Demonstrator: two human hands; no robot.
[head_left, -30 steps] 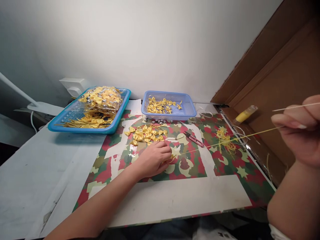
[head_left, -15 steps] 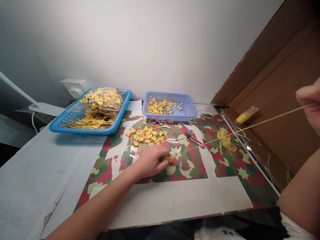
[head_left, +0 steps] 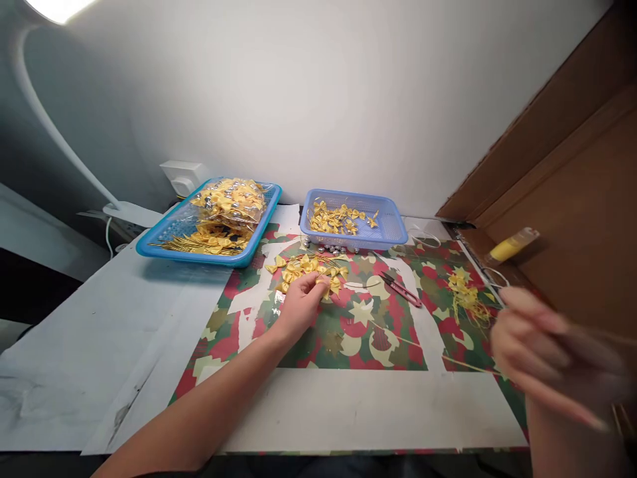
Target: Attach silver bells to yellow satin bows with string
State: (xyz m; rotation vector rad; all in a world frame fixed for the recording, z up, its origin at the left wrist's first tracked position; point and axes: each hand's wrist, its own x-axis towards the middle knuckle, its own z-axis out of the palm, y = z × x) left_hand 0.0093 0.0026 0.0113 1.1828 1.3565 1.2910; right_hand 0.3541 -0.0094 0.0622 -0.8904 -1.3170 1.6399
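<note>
Behind the tabletop (head_left: 358, 411), a white wall is filling the head view. Yellow bows (head_left: 298, 264) are lying just in front of the small basket (head_left: 353, 240); among them the left hand (head_left: 301, 302) is touching one, thumb and fingertips nearly meeting, though whether this grip is pinching it is impossible to tell. Well to the basket's front right, the right hand (head_left: 542, 358) is showing blurred, fingers partly curled, its grip unclear. Yellow thread (head_left: 470, 366) is stretching between basket and right hand. Snips (head_left: 401, 290) are resting near the basket's front right.
</note>
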